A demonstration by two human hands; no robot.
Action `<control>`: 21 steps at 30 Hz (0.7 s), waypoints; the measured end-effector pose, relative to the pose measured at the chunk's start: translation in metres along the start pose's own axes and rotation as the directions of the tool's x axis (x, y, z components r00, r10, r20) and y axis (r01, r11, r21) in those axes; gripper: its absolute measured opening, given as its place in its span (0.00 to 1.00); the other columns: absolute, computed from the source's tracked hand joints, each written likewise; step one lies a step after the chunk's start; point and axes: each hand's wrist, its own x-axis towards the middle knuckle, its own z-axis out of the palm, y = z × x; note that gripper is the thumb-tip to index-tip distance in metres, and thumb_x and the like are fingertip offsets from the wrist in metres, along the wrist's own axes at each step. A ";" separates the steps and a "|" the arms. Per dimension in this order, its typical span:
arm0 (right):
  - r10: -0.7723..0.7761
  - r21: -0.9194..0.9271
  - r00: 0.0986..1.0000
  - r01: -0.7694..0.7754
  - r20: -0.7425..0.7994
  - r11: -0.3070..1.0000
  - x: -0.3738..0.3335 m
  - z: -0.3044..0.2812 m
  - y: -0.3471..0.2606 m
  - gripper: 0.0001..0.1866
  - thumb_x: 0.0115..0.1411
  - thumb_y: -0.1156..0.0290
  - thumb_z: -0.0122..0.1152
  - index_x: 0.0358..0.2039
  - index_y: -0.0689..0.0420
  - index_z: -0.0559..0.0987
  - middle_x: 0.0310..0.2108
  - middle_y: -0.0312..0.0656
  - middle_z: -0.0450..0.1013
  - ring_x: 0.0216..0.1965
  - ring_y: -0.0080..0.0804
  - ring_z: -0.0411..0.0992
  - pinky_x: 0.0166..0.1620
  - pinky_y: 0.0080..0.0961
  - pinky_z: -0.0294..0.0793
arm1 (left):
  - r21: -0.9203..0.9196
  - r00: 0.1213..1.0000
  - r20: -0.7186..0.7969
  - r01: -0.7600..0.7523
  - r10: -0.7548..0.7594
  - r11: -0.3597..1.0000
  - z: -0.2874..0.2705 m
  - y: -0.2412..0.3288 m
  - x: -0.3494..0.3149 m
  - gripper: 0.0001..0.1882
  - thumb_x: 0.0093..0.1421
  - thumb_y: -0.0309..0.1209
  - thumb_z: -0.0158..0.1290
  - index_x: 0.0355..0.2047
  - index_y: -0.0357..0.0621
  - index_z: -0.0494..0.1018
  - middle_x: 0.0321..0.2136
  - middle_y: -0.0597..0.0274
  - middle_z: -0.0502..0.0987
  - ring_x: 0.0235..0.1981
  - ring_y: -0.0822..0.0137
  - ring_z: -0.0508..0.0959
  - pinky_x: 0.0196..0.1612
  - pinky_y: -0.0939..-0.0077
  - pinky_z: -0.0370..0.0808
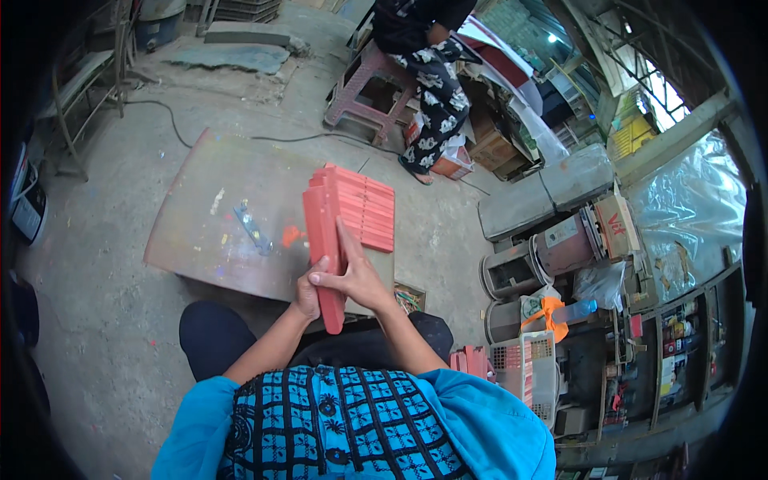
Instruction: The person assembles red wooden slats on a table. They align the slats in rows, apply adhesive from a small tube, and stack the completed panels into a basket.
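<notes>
Between both hands I hold a bundle of long, narrow red bars [322, 232], tilted upright over the near edge of a low table. My left hand [307, 291] is closed round its lower left side, with the thumb near the middle. My right hand [360, 280] presses on the right side, its fingers stretched up along the bars and its thumb reaching over toward the left hand. Just beyond, a flat stack of similar red bars [370, 210] lies in a row at the table's right edge. The bundle hides part of it. I cannot tell what the bars are made of.
The worn low table [192, 184] carries a small bluish tool-like thing [254, 230] and an orange-red patch [291, 235]. More red pieces [472, 362] sit beside a white plastic basket [544, 372] at my right. Beyond the table, a person sits on a reddish stool [376, 84].
</notes>
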 end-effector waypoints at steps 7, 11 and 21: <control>0.113 0.362 0.978 -0.169 0.173 0.917 -0.034 -0.024 0.048 0.59 0.32 0.60 0.70 0.60 0.61 0.44 0.57 0.57 0.50 0.59 0.44 0.49 0.59 0.31 0.47 | 0.008 0.992 0.022 0.123 -0.123 0.992 0.002 -0.058 -0.008 0.28 0.55 0.48 0.42 0.50 0.42 0.60 0.40 0.55 0.69 0.40 0.60 0.73 0.43 0.62 0.71; 0.115 0.325 0.968 -0.184 0.222 0.928 -0.042 -0.020 0.091 0.60 0.28 0.62 0.70 0.61 0.57 0.45 0.56 0.56 0.52 0.58 0.46 0.51 0.59 0.33 0.50 | 0.008 0.983 0.068 0.168 -0.168 0.986 -0.002 -0.056 -0.018 0.29 0.57 0.41 0.41 0.57 0.42 0.51 0.51 0.53 0.62 0.53 0.62 0.63 0.55 0.61 0.59; -0.007 -0.559 0.945 0.201 0.328 0.804 -0.034 -0.019 0.146 0.56 0.27 0.66 0.69 0.60 0.39 0.51 0.57 0.51 0.50 0.57 0.47 0.51 0.54 0.49 0.53 | 0.998 0.845 0.059 -0.053 0.531 -0.025 -0.054 -0.031 -0.040 0.44 0.42 0.27 0.49 0.59 0.33 0.40 0.59 0.41 0.43 0.62 0.51 0.44 0.61 0.68 0.44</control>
